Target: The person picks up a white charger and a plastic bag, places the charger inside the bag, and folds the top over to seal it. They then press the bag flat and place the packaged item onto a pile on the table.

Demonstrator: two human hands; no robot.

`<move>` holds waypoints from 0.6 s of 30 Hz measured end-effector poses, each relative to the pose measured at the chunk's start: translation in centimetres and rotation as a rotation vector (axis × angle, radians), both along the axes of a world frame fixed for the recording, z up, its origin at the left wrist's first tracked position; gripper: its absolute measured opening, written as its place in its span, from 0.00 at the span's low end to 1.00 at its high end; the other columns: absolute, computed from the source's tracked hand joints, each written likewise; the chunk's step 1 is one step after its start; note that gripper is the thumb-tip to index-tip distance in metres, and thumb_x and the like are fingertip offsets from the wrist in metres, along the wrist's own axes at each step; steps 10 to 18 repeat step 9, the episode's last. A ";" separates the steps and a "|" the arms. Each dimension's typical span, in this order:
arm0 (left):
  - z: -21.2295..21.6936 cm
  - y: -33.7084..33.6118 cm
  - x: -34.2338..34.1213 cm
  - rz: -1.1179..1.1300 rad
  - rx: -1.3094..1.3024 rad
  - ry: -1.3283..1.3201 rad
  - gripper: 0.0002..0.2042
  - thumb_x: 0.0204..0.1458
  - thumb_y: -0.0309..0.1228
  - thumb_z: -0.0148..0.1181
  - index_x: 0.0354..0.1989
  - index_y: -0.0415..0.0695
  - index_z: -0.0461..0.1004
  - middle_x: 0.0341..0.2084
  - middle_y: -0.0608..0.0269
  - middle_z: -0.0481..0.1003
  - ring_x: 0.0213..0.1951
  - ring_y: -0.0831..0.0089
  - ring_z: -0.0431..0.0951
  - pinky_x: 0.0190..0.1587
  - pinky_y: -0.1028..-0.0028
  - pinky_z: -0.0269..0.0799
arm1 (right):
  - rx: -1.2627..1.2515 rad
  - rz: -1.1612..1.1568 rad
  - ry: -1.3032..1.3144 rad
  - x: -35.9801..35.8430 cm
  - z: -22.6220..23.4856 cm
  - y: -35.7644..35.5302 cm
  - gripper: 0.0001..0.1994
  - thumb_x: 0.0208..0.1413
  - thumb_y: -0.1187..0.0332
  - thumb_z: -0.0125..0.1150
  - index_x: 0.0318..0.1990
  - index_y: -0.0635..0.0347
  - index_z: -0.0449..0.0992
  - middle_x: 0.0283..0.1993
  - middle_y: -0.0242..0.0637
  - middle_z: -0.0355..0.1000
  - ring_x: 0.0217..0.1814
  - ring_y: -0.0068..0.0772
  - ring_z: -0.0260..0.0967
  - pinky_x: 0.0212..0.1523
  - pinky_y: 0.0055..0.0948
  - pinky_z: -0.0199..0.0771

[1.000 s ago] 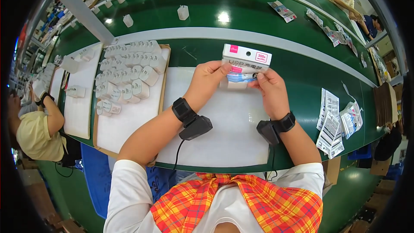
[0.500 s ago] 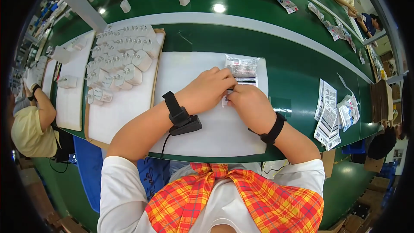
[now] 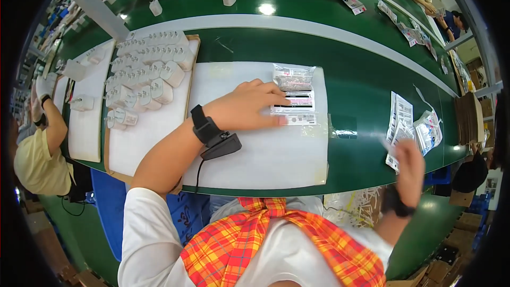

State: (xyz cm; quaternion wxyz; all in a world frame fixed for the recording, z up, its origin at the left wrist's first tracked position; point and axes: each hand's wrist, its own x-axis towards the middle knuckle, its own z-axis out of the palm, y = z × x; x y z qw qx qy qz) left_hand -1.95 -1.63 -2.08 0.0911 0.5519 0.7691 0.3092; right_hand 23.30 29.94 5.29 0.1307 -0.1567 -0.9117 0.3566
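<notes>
A clear plastic packet (image 3: 295, 93) with a printed card inside lies flat on the white foam mat (image 3: 255, 149). My left hand (image 3: 249, 107) rests flat on the packet's left part, fingers stretched out. A black wrist device (image 3: 212, 135) with a cable sits on that forearm. My right hand (image 3: 408, 165) is blurred, off to the right over the green table edge, close to a stack of label sheets (image 3: 401, 122). I cannot tell whether it holds anything.
A tray of several white plug adapters (image 3: 146, 77) lies left of the mat. Clear bags (image 3: 429, 130) lie by the label sheets. A person in a yellow shirt (image 3: 34, 154) works at the left. Others sit at the far right. Cardboard boxes (image 3: 470, 117) stand at the right.
The packet has been laid flat on the mat. My right hand has left it and swung right toward the label sheets. My left hand stays pressing on the packet.
</notes>
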 end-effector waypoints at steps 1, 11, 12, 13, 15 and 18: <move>0.7 -0.1 0.2 0.024 -0.043 -0.004 0.15 0.50 0.27 0.60 0.47 0.46 0.74 0.45 0.60 0.74 0.45 0.57 0.71 0.50 0.62 0.65 | -0.117 -0.190 0.001 4.9 -0.2 4.0 0.02 0.61 0.75 0.52 0.39 0.65 0.68 0.32 0.29 0.63 0.35 0.19 0.59 0.36 0.21 0.61; 1.4 3.2 2.0 0.167 -0.231 0.189 0.23 0.48 0.35 0.65 0.55 0.50 0.73 0.44 0.60 0.76 0.45 0.58 0.73 0.53 0.64 0.64 | 0.612 -0.567 -0.376 16.3 -4.3 3.8 0.16 0.60 0.72 0.56 0.56 0.60 0.70 0.48 0.42 0.74 0.48 0.38 0.72 0.50 0.36 0.70; 1.4 3.2 2.0 0.167 -0.231 0.189 0.23 0.48 0.35 0.65 0.55 0.50 0.73 0.44 0.60 0.76 0.45 0.58 0.73 0.53 0.64 0.64 | 0.612 -0.567 -0.376 16.3 -4.3 3.8 0.16 0.60 0.72 0.56 0.56 0.60 0.70 0.48 0.42 0.74 0.48 0.38 0.72 0.50 0.36 0.70; 1.4 3.2 2.0 0.167 -0.231 0.189 0.23 0.48 0.35 0.65 0.55 0.50 0.73 0.44 0.60 0.76 0.45 0.58 0.73 0.53 0.64 0.64 | 0.612 -0.567 -0.376 16.3 -4.3 3.8 0.16 0.60 0.72 0.56 0.56 0.60 0.70 0.48 0.42 0.74 0.48 0.38 0.72 0.50 0.36 0.70; 1.4 3.2 2.0 0.167 -0.231 0.189 0.23 0.48 0.35 0.65 0.55 0.50 0.73 0.44 0.60 0.76 0.45 0.58 0.73 0.53 0.64 0.64 | 0.612 -0.567 -0.376 16.3 -4.3 3.8 0.16 0.60 0.72 0.56 0.56 0.60 0.70 0.48 0.42 0.74 0.48 0.38 0.72 0.50 0.36 0.70; 1.4 3.2 2.0 0.167 -0.231 0.189 0.23 0.48 0.35 0.65 0.55 0.50 0.73 0.44 0.60 0.76 0.45 0.58 0.73 0.53 0.64 0.64 | 0.612 -0.567 -0.376 16.3 -4.3 3.8 0.16 0.60 0.72 0.56 0.56 0.60 0.70 0.48 0.42 0.74 0.48 0.38 0.72 0.50 0.36 0.70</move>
